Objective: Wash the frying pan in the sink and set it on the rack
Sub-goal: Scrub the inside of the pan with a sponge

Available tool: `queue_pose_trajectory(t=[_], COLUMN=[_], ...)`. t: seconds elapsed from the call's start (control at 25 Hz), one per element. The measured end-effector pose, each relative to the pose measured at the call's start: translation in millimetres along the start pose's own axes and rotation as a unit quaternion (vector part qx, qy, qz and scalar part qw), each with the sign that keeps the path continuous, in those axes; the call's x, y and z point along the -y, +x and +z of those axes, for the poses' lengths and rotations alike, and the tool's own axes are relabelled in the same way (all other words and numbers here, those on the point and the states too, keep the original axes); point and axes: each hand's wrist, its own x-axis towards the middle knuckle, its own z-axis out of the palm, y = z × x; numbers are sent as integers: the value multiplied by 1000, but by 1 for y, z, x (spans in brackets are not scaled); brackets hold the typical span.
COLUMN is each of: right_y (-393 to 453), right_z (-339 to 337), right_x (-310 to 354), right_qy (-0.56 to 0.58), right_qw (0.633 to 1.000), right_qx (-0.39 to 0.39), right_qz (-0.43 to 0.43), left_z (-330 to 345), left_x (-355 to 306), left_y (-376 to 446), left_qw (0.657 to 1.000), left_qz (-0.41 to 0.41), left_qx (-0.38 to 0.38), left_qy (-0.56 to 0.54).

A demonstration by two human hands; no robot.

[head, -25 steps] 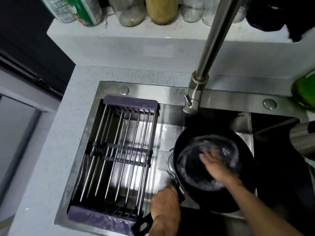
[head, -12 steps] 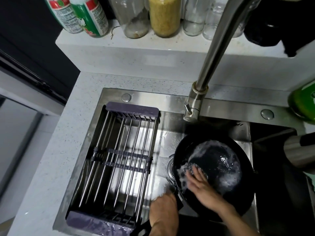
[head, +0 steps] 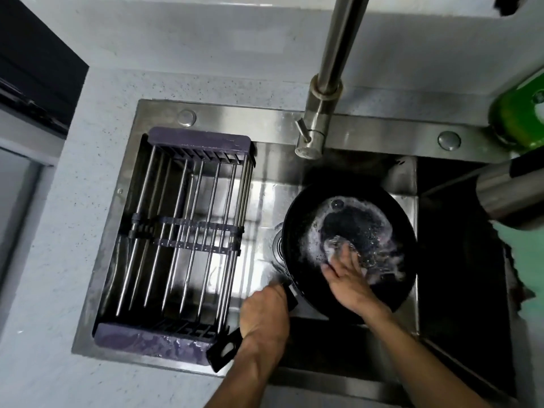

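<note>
Beside the black frying pan (swirled inside with white foam) sits a rack of silver bars with dull purple ends, right of it a bright green bottle, all round it grey-speckled pale counter.

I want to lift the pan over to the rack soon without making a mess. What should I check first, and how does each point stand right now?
1. Handle grip: the left hand is closed around the frying pan handle. Ok.
2. Suds rinsed off: foam still coats the pan's inside. Not ok.
3. Right hand free: it presses a scrubber against the pan floor. Not ok.
4. Water running from the faucet for rinsing: no stream is visible. Cannot tell.
5. Room on the rack: its bars hold nothing. Ok.
6. Pan's underside clean: hidden from view. Cannot tell.
</note>
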Motion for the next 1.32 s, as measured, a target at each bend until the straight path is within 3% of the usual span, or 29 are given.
queue_pose_trajectory(t=[0.08,0.12,0.24,0.28,0.4,0.44,0.52,0.56,0.64,0.72,0.8,0.88,1.0,1.04,1.12,1.16,1.2,1.32], right_y=[11,23,17,2,10,25,30,19,-2,21,39,24,24,42,56,48,36,34], right_z=[2,-15,-31,-13,8,-7,-25,-19,14,5,-21,-10,3,-11,-30,-22,-5,5], right_x=[16,14,-17,-15,15,13,-14,-23,2,19,10,-2,36,35,11,0,0,29], right_qy=[39,48,-5,-3,78,69,-5,-21,12,80,31,-3,120,130,39,5,-10,57], right_qw=[993,992,999,1000,987,990,1000,999,997,988,998,998,983,981,992,990,993,983], right_qx=[27,23,-14,10,46,26,-29,-23,32,22,-49,-50,-9,-33,-121,-133,-103,-60], right_qz=[-104,-112,36,24,-135,-119,2,33,-62,-132,-28,45,-138,-144,-10,55,58,-161], left_z=[-1,-1,-3,-3,-1,0,-1,-2,-1,1,2,0,2,2,3,2,2,3], left_x=[-2,-3,-3,-2,-3,-3,-3,-3,-3,-3,-2,-2,-2,-2,-2,-1,-2,-2], left_y=[2,1,-1,0,3,3,3,2,1,3,3,2,4,3,3,3,2,4], left_qw=[1000,1000,1000,1000,1000,1000,1000,1000,1000,999,999,999,999,999,999,999,1000,999], left_qz=[-4,-9,-12,-12,-8,-9,-6,-4,-2,4,2,2,3,2,-1,-2,-3,3], left_qx=[3,10,12,7,6,8,6,2,5,7,12,10,14,11,14,16,14,8], left_qy=[5,5,10,6,22,24,18,21,25,32,35,33,32,33,32,30,26,31])
